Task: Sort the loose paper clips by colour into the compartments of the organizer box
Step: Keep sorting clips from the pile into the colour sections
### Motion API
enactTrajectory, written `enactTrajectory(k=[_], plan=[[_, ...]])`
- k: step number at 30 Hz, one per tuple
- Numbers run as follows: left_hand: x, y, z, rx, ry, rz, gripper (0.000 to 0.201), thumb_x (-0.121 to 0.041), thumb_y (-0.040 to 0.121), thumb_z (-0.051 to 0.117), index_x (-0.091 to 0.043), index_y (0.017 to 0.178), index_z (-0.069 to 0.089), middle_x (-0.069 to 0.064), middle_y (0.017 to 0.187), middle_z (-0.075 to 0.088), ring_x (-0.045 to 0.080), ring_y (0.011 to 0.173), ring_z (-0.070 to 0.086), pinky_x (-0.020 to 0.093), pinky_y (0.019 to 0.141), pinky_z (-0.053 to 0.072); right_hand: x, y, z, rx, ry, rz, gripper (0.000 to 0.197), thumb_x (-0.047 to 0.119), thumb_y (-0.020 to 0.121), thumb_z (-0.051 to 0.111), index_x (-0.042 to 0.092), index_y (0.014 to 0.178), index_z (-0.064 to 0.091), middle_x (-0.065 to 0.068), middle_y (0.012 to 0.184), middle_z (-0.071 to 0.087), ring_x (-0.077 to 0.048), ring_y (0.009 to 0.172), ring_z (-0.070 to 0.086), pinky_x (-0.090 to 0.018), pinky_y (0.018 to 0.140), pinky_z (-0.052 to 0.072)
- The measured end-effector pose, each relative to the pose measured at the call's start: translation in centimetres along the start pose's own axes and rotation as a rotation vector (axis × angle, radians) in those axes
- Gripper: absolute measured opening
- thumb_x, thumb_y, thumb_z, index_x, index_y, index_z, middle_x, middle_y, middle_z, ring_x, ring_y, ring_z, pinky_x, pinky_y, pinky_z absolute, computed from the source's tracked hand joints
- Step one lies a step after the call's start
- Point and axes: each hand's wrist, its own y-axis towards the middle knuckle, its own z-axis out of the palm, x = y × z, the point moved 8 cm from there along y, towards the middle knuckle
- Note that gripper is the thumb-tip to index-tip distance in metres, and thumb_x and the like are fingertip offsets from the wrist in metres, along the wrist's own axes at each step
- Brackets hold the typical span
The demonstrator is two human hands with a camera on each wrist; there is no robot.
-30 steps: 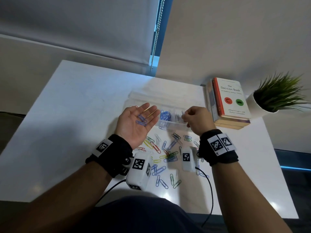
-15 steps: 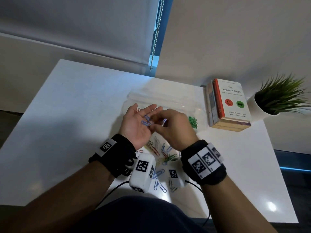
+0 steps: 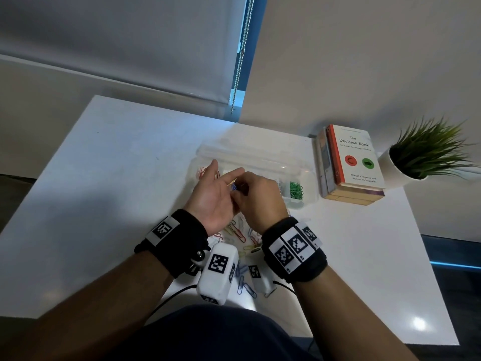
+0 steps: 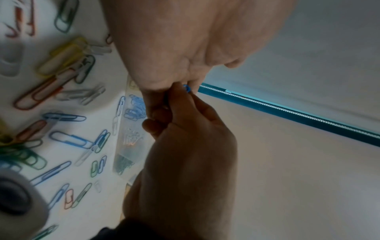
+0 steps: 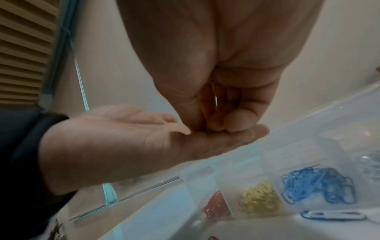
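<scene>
- I am seeing a white worktop (image 3: 109, 162) sitting against a beige wall, with a grey roller blind and its bead chain (image 3: 240, 56) hanging behind it.
- A stack of books (image 3: 350, 162) and a potted plant (image 3: 426, 152) are standing at the worktop's right edge.
- The clear organizer box (image 3: 260, 162) is lying mid-worktop; red, yellow, blue and green clips are each sitting in separate compartments.
- Loose paper clips (image 4: 68, 139) are lying scattered on the worktop nearer to me than the box.
- The left hand (image 3: 213, 196) is lying palm-up, fingers relaxed, above the box's near edge.
- The right hand (image 3: 257, 201) is pinching a blue clip (image 4: 186, 88) at the left fingers.
- Compared with one second ago, the right hand is no longer over the blue compartment; it is now meeting the left palm.
</scene>
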Motion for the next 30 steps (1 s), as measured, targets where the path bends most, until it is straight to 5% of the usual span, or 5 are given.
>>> enactTrajectory(k=[5, 10, 22, 27, 30], plan=[[-0.3, 0.0, 0.0, 0.006, 0.030, 0.044, 0.067, -0.059, 0.098, 0.021, -0.012, 0.141, 0.041, 0.012, 0.113, 0.059, 0.022, 0.096, 0.062, 0.036, 0.086, 0.048, -0.8, 0.5, -0.8, 0.036, 0.079, 0.033, 0.010, 0.011, 0.080, 0.063, 0.017, 0.077, 0.056, 0.004, 0.066, 0.056, -0.016, 0.064, 0.050, -0.021, 0.053, 0.030], [-1.0, -0.2, -2.3, -0.082, 0.079, 0.098, 0.059, -0.054, 0.099, 0.027, -0.008, 0.121, 0.056, 0.020, 0.126, 0.061, 0.032, 0.117, 0.058, 0.041, 0.102, 0.043, -3.9, 3.5, -2.9, -0.023, -0.020, 0.179, 0.003, 0.014, 0.082, 0.067, 0.012, 0.082, 0.065, -0.004, 0.079, 0.066, -0.019, 0.075, 0.058, -0.018, 0.061, 0.037], [-4.9, -4.3, -6.7, -0.337, 0.725, 0.345, 0.012, -0.013, 0.093, 0.056, -0.018, 0.092, 0.067, 0.002, 0.086, 0.066, 0.016, 0.073, 0.054, 0.026, 0.064, 0.044, -7.3, -1.4, -6.0, -0.005, -0.090, 0.247, 0.028, 0.033, 0.082, 0.070, 0.014, 0.102, 0.069, -0.003, 0.098, 0.070, -0.013, 0.084, 0.059, -0.020, 0.072, 0.040], [-1.9, -3.8, -9.1, -0.350, 1.497, 0.138, 0.047, -0.020, 0.087, 0.062, -0.016, 0.133, 0.055, 0.006, 0.138, 0.047, 0.021, 0.121, 0.052, 0.028, 0.103, 0.038, -13.5, -6.9, -2.5, 0.191, -0.241, 0.514, 0.046, 0.048, 0.083, 0.062, 0.015, 0.114, 0.062, -0.012, 0.117, 0.062, -0.028, 0.106, 0.057, -0.032, 0.088, 0.046], [1.2, -3.5, -8.6, -0.280, 1.640, 0.062, 0.056, -0.026, 0.086, 0.063, -0.018, 0.139, 0.048, 0.009, 0.142, 0.036, 0.022, 0.134, 0.038, 0.029, 0.113, 0.027, -13.3, -8.3, 0.7, 0.243, -0.279, 0.546, 0.066, 0.073, 0.072, 0.053, 0.020, 0.112, 0.053, -0.013, 0.120, 0.049, -0.034, 0.107, 0.048, -0.040, 0.084, 0.045]])
